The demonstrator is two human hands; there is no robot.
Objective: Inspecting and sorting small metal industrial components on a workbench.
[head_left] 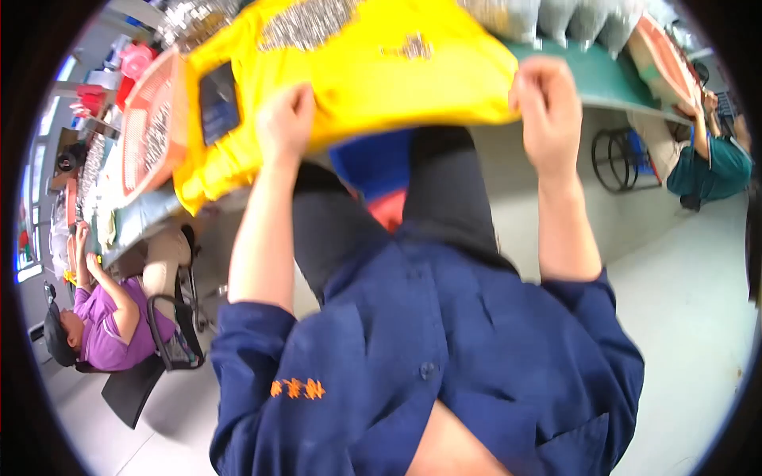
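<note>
1. Left hand [286, 125]: fingers curled at the yellow cloth's [389, 91] near side; whether clamped, one cannot tell.
2. Right hand [549, 115]: fingers curled by its right corner; grip likewise unclear.
3. Step, seemingly: handling the cloth, spread on the table [597, 73] beneath metal pieces [311, 24].
4. Next move calls for steadiness, lest pieces slide.

Bright windows [32, 226] are located far left of the left hand [286, 123]. A black armchair [133, 390] stands on the same side. Right of the right hand [549, 111]: green-topped table [595, 78], black round-framed stool [615, 161], pale floor [683, 317].
</note>
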